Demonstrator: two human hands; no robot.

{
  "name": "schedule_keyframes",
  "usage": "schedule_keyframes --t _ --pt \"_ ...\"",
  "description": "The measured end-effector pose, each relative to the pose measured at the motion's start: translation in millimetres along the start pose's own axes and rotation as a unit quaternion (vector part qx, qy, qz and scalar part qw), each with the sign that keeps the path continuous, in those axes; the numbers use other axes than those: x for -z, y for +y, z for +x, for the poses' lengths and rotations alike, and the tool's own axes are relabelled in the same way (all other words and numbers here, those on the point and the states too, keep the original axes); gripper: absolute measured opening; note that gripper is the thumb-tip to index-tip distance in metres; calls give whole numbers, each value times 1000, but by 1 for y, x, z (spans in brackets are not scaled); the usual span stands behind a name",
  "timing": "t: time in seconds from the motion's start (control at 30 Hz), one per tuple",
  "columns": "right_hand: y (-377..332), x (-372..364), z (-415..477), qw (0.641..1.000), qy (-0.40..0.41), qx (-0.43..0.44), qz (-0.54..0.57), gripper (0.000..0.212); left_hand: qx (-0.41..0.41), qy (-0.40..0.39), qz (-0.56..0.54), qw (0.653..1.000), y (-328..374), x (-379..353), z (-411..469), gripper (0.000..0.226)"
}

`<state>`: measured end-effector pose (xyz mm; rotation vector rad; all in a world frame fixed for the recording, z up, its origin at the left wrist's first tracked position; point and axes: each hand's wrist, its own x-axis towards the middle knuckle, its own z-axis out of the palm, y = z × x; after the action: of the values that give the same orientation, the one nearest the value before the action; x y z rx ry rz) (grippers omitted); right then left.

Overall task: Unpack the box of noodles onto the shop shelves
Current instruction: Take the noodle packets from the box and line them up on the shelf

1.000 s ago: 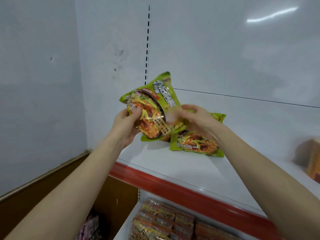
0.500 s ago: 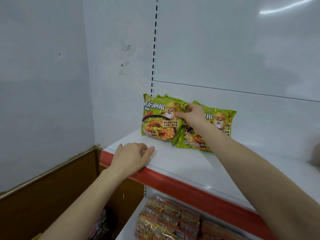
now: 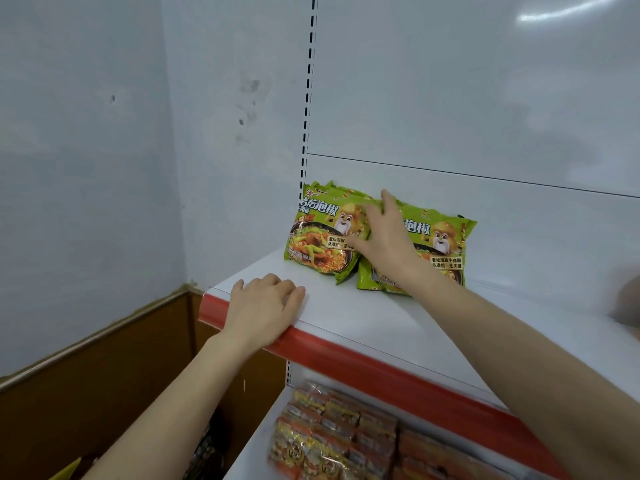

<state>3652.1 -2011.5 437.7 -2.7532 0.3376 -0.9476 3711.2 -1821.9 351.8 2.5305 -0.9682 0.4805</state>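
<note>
Two rows of green noodle packets stand upright against the back panel of the white shelf (image 3: pixel 363 323). The left packets (image 3: pixel 318 233) sit by the slotted upright; the right packets (image 3: pixel 440 244) lean beside them. My right hand (image 3: pixel 384 237) lies flat with spread fingers across the fronts of both rows, where they meet. Palm down, my left hand (image 3: pixel 263 306) rests on the shelf's front edge, over the red price strip, holding nothing. The noodle box is out of sight.
Orange-red noodle packets (image 3: pixel 346 434) fill the lower shelf. A white wall stands to the left with a brown wooden skirting (image 3: pixel 104 372) below. A blurred brown object (image 3: pixel 628 303) sits at the shelf's far right. Bare shelf surface lies right of the green packets.
A second ago both hands held a green packet above the shelf. It now stands at the back left; my left hand dropped to the shelf edge, and my right hand presses the packets.
</note>
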Motion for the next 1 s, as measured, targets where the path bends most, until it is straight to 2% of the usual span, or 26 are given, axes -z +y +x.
schedule_keyframes --t 0.1,0.17,0.5,0.57,0.67,0.7,0.8,0.9,1.0 --pt "8 -5 -3 980 -36 42 -193 72 -1 2 -4 1000 1 0 1 86" --pt "12 -7 0 966 -46 42 -250 72 -1 3 -4 1000 2 0 0 87" --pt "17 -18 9 961 -50 47 -268 57 -19 18 30 999 -1 2 2 81" --pt "17 -17 9 968 -47 46 -242 56 -25 12 35 999 2 4 0 78" --pt "15 -15 9 984 -14 63 -168 43 -14 -9 39 999 10 9 -2 50" --pt "12 -13 8 988 4 80 -136 36 -8 5 51 999 13 12 -4 45" --pt "-8 -3 3 997 11 78 3 25 -25 86 77 993 24 22 -18 63" --pt "-44 4 -11 989 -19 98 112 26 -65 140 65 986 31 30 -53 53" --pt "-86 6 -40 970 -5 133 203 22 -72 152 73 983 30 35 -97 48"
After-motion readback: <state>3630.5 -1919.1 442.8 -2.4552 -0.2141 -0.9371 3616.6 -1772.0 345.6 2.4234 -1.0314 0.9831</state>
